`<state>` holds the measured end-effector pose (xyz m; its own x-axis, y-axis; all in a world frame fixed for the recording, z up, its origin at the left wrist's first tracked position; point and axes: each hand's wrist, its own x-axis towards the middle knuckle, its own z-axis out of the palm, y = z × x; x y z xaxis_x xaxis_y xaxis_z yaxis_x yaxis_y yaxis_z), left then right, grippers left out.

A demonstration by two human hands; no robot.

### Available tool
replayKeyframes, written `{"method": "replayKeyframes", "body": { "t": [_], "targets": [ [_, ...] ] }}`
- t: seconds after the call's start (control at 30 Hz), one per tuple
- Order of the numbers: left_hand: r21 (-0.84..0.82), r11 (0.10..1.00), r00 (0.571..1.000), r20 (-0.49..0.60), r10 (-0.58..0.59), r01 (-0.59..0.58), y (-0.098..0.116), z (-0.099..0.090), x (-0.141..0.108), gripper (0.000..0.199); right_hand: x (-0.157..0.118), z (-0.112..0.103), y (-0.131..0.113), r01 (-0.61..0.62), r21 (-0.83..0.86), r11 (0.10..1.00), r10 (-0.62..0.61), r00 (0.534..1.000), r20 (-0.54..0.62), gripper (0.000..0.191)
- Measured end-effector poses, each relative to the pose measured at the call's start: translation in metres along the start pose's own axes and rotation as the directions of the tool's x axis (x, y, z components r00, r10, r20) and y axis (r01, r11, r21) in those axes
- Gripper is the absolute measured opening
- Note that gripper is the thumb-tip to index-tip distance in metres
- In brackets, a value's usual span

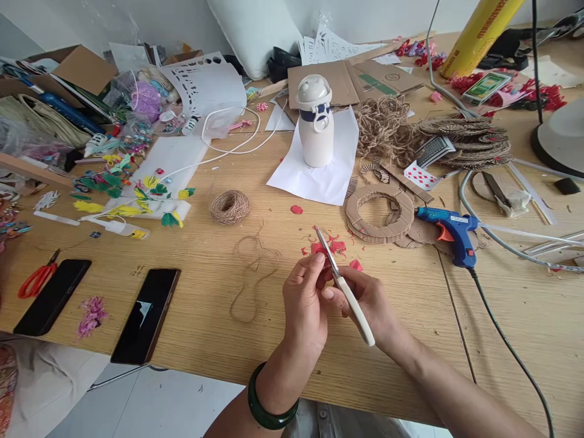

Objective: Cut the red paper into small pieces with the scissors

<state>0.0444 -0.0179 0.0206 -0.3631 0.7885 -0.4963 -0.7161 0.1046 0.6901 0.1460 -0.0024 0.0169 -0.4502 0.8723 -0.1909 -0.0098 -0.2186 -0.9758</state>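
Note:
My right hand (371,298) grips a pair of scissors (357,313) with white handles, its metal blades pointing up and away from me. Close beside it, my left hand (305,304) pinches a small red piece (323,263) at the blades; fingers and scissors partly cover it. Just beyond my hands, small red scraps (337,246) are scattered on the wooden table. A red disc (296,210) lies a little farther off. Left of my hands is a loose strand of twine (255,267), with a wound twine ball (230,207) behind it.
At right, a blue glue gun (451,231) with a cord lies near a cardboard ring (379,213). A white bottle (316,131) stands on white paper (337,182). Two phones (146,316) and red-handled scissors (37,281) lie left. Another person's leg (50,377) shows at lower left.

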Motion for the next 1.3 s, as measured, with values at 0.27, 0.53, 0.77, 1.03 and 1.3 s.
{"method": "replayKeyframes", "body": {
  "t": [0.27, 0.53, 0.77, 1.03, 1.3],
  "targets": [
    [0.059, 0.998, 0.996, 0.09, 0.003, -0.008, 0.006, -0.009, 0.003, 0.013, 0.001, -0.002, -0.003, 0.088, 0.095, 0.992, -0.075, 0.989, -0.13, 0.029],
    [0.458, 0.878, 0.953, 0.304, -0.004, -0.142, 0.013, -0.029, 0.0, 0.011, 0.001, -0.004, -0.013, 0.059, 0.196, 0.979, -0.024, 0.984, -0.175, 0.036],
    [0.514, 0.829, 0.943, 0.329, 0.048, -0.221, 0.019, -0.029, -0.002, 0.01, 0.001, -0.003, -0.008, 0.008, 0.177, 0.984, 0.019, 0.989, -0.148, 0.033],
    [0.385, 0.916, 0.954, 0.3, -0.01, -0.112, 0.013, -0.029, -0.001, 0.025, 0.002, -0.003, -0.008, 0.015, 0.189, 0.982, 0.028, 0.974, -0.224, 0.033],
    [0.362, 0.926, 0.967, 0.256, 0.009, -0.105, 0.003, -0.027, -0.007, 0.014, 0.002, -0.002, -0.008, 0.007, 0.21, 0.978, 0.051, 0.962, -0.269, 0.036]
  ]
}}
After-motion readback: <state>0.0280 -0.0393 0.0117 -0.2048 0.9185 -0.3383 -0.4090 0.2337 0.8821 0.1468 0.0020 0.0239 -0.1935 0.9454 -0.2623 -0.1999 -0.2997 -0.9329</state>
